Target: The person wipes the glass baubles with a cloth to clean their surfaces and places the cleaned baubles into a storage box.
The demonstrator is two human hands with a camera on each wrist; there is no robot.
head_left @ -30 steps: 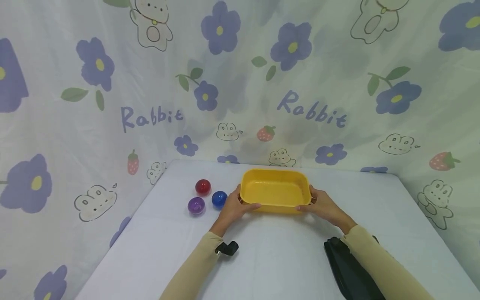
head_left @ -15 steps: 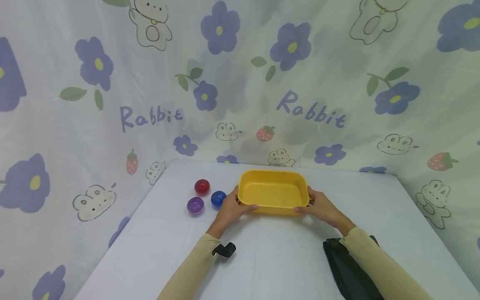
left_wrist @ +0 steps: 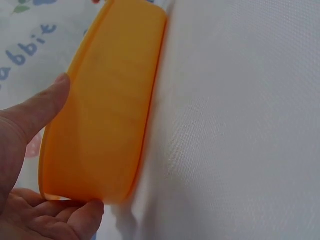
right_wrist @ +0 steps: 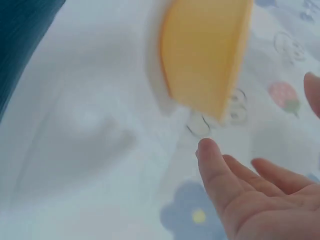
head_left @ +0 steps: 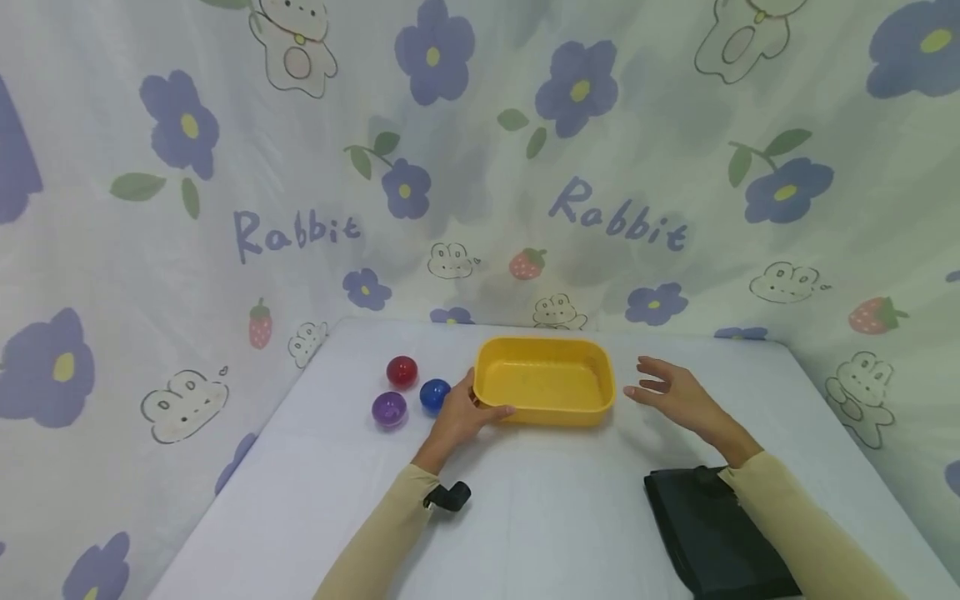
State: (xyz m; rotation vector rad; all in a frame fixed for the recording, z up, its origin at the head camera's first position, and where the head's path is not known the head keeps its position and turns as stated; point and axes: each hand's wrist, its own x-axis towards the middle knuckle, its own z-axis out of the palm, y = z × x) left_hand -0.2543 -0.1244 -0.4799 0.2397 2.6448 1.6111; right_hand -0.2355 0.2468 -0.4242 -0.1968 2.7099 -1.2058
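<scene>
- Head view: the tray point(head_left: 543, 383), yellow, sits hollow side up on the white table point(head_left: 540, 517), toward its far edge.
- The left hand point(head_left: 457, 417) grips the tray's left end, fingers clamped on it: the thumb lies along the near wall, the others round the end.
- Left wrist view agrees: thumb tip at the rim, remaining fingers curled against the end wall.
- The right hand point(head_left: 693, 406) is in the air just beside the tray's right end, touching nothing, its fingers apart and the thumb well away from them.
- Left of the left hand are three balls: red ball point(head_left: 402, 372) farthest back, purple ball point(head_left: 389, 409) nearer, blue ball point(head_left: 434, 397) next to the hand; I cannot tell whether it touches.
- The black case point(head_left: 712, 525) lies on the near right of the table, partly under the right sleeve point(head_left: 806, 521).
- Behind hangs the curtain point(head_left: 465, 200), printed with flowers, strawberries and "Rabbit".
</scene>
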